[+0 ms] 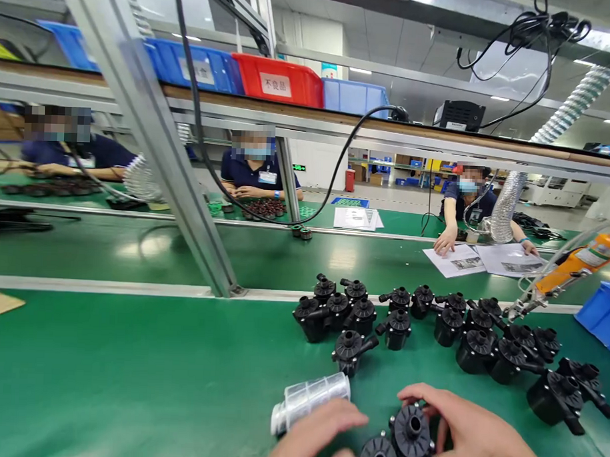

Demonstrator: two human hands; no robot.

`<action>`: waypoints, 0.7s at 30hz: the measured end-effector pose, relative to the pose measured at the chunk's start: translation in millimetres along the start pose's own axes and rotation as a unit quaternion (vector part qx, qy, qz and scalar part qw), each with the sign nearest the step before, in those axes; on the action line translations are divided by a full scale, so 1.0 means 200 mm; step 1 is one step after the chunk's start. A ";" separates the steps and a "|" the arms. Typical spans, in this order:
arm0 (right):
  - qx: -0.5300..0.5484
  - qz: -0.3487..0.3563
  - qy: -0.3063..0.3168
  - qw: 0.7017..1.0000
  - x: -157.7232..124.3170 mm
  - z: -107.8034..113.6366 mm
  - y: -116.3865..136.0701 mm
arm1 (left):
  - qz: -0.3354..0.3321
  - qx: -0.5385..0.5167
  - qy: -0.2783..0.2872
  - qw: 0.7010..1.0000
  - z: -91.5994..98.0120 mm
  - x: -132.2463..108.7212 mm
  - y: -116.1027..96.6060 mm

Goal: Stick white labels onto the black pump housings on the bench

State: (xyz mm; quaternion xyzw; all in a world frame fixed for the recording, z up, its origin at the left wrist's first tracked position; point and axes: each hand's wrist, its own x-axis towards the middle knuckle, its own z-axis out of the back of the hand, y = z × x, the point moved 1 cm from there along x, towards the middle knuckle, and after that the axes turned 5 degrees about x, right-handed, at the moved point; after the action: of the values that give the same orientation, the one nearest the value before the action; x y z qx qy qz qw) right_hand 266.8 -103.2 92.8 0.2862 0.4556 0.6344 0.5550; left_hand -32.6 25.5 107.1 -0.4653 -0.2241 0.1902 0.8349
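My right hand reaches in from the lower right, its fingers and thumb curled around a black water pump with a round ribbed top and screws at its rim. Touching or very close to that pump is a second black pump, cut off by the lower frame edge. My left hand is beside the second pump, fingers apart, with a gap in front of the index finger. Behind the left hand lies a clear plastic container on its side, partly covered by the hand.
Several black pumps stand in loose groups across the green bench. An orange tool hangs at the right by a blue bin. A metal post rises at left. Co-workers sit opposite; one person's hand touches papers.
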 end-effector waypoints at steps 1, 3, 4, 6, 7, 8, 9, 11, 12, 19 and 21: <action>0.001 -0.002 0.000 1.000 0.00 0.01 -0.01 | 0.038 0.056 -0.035 0.997 0.07 0.00 0.00; 0.000 0.010 -0.041 0.999 0.04 0.02 -0.01 | 0.128 0.186 -0.081 0.971 0.23 0.01 0.01; 0.006 0.016 -0.069 0.997 0.07 0.02 -0.01 | 0.164 0.239 -0.079 0.954 0.29 0.01 0.02; 0.026 0.024 -0.106 0.994 0.15 0.01 0.00 | 0.201 0.290 -0.042 0.935 0.36 0.01 0.05; 0.037 0.027 -0.109 0.993 0.20 0.00 0.00 | 0.199 0.291 -0.020 0.936 0.36 0.01 0.07; 0.047 0.032 -0.104 0.993 0.24 -0.01 0.02 | 0.189 0.282 -0.002 0.941 0.35 0.01 0.08; 0.054 0.040 -0.094 0.993 0.29 -0.02 0.03 | 0.176 0.267 0.006 0.947 0.33 0.00 0.09; 0.059 0.057 -0.065 0.995 0.38 -0.04 0.06 | 0.161 0.238 -0.005 0.958 0.26 -0.02 0.11; 0.060 0.065 -0.049 0.995 0.42 -0.04 0.08 | 0.161 0.222 -0.016 0.962 0.23 -0.03 0.12; 0.045 0.103 0.036 0.993 0.61 0.04 0.25 | 0.115 0.129 -0.127 0.977 0.18 -0.07 0.24; -0.018 0.132 0.039 0.990 0.63 0.03 0.30 | 0.078 0.147 -0.127 0.978 0.18 -0.07 0.26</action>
State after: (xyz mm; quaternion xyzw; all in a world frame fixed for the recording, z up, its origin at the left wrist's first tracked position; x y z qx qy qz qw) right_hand 218.1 21.2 130.3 0.3090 0.4237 0.7209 0.4530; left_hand -69.4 68.6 76.7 -0.3255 -0.2612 0.3432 0.8414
